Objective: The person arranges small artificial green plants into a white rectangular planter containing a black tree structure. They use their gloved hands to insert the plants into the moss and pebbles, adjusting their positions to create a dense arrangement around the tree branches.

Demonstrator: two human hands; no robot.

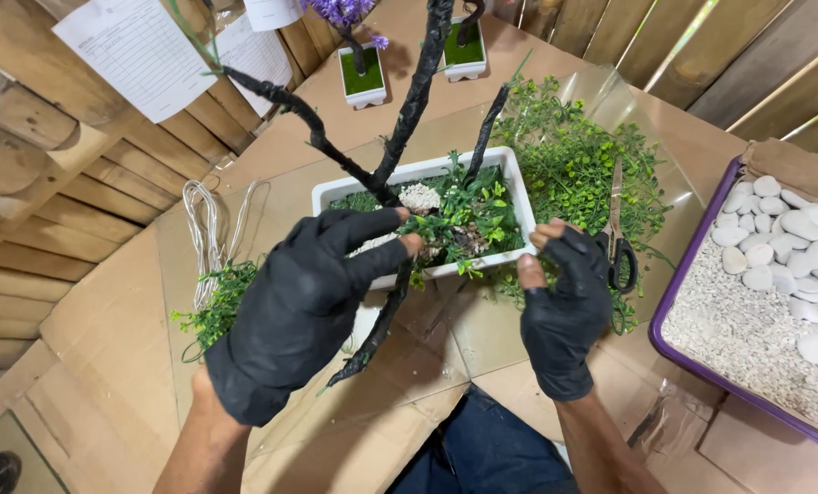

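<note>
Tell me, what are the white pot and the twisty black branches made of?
The white pot looks like smooth, slightly glossy plastic, maybe glazed ceramic: thin, even walls. The black branches seem to be wire wrapped in black tape or plastic: their surface is wrinkled and shiny, not bark-like.

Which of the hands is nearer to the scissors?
Right. The right hand is just beside the scissors, at their black handles. The left hand is far across the white planter.
</note>
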